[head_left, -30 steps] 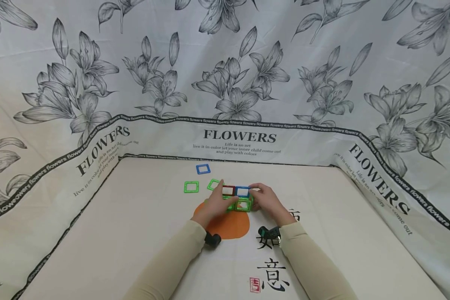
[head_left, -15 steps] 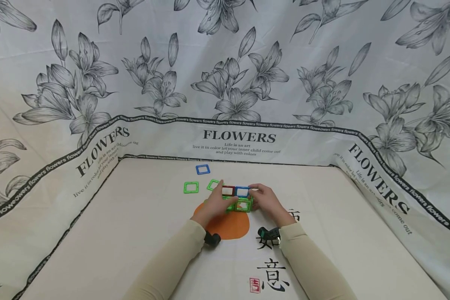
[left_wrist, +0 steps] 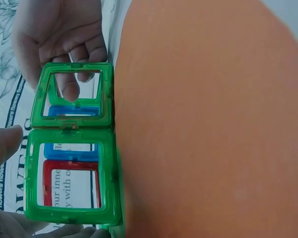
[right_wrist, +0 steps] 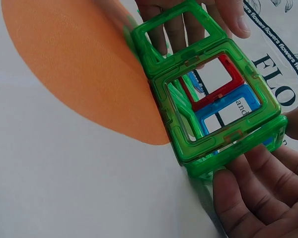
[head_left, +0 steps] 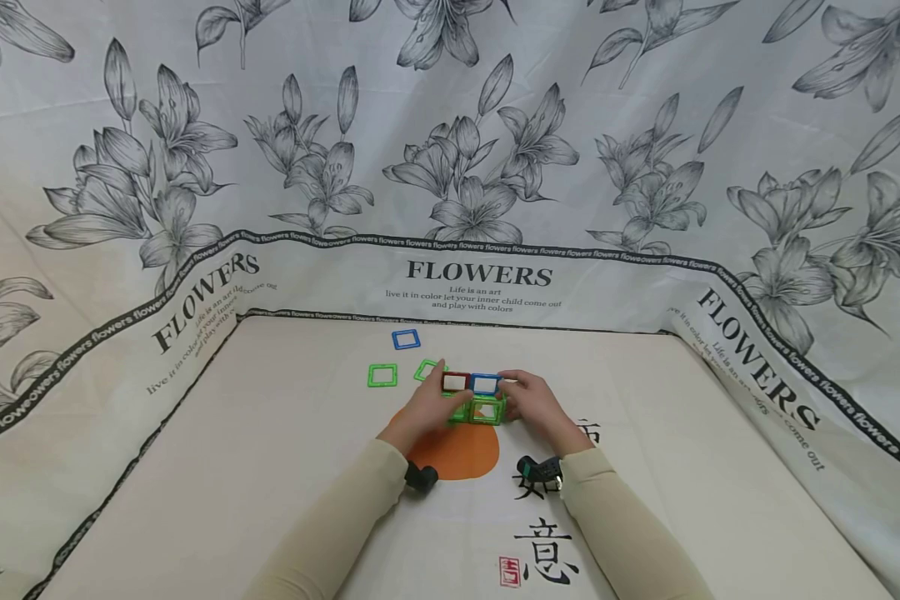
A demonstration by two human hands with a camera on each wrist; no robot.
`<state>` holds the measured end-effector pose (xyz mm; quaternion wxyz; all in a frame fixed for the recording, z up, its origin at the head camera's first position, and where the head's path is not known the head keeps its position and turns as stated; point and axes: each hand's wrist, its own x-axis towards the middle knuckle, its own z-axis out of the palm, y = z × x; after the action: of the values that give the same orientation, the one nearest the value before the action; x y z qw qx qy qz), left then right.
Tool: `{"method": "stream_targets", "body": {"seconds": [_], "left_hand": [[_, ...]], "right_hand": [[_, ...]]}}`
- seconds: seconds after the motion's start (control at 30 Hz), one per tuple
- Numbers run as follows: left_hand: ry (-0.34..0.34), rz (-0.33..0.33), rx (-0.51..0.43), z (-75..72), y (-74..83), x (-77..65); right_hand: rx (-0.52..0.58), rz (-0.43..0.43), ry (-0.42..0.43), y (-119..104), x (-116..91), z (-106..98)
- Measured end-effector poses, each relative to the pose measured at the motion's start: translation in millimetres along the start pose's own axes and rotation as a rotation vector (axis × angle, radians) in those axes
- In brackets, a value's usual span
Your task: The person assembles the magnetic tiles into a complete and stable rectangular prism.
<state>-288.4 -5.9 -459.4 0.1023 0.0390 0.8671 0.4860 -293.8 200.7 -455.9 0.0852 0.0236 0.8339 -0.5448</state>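
Note:
A box-like build of magnetic tiles stands between my hands in the head view. Its near side shows green tiles [head_left: 487, 410]; a red tile [head_left: 456, 382] and a blue tile [head_left: 485, 384] sit side by side farther back. My left hand [head_left: 422, 410] holds the left end, thumb raised along the edge. On the right end, my right hand [head_left: 534, 402] grips a green side tile [right_wrist: 241, 148] between thumb and fingers. Through the green frames in the left wrist view, a red frame [left_wrist: 46, 183] shows. Parts of the left end are hidden by my left hand.
Left of the build lie a loose blue tile [head_left: 406, 339], a loose green tile [head_left: 382, 375] and another green tile [head_left: 424, 369], partly covered by my left hand. An orange printed circle [head_left: 457, 454] marks the cloth. Flower-printed fabric [head_left: 480, 279] walls the table's far edge.
My left wrist has shifted very slightly to the left. The build and the loose tiles stay in place.

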Motion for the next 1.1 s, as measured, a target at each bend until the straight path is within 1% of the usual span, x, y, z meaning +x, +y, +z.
{"method": "stream_targets", "body": {"seconds": [0.17, 0.4, 0.7, 0.87, 0.97, 1.1], "left_hand": [[0.009, -0.033, 0.005, -4.8, 0.4, 2.6], [0.025, -0.034, 0.019, -16.0, -1.9, 6.0], [0.048, 0.019, 0.071, -32.1, -7.9, 13.3], [0.054, 0.031, 0.092, -43.9, -12.3, 16.4], [0.06, 0.035, 0.128, -51.4, -13.2, 17.3], [0.078, 0.035, 0.224, -59.8, -14.9, 20.2]], "right_hand": [[0.009, 0.0, 0.0, 0, 0, 0], [0.021, -0.006, 0.001, 0, 0, 0], [0.017, -0.012, 0.004, 2, 0, 0], [0.012, -0.008, -0.001, 3, 0, 1], [0.014, -0.004, 0.001, 2, 0, 2], [0.018, -0.004, 0.007, 1, -1, 2]]}}
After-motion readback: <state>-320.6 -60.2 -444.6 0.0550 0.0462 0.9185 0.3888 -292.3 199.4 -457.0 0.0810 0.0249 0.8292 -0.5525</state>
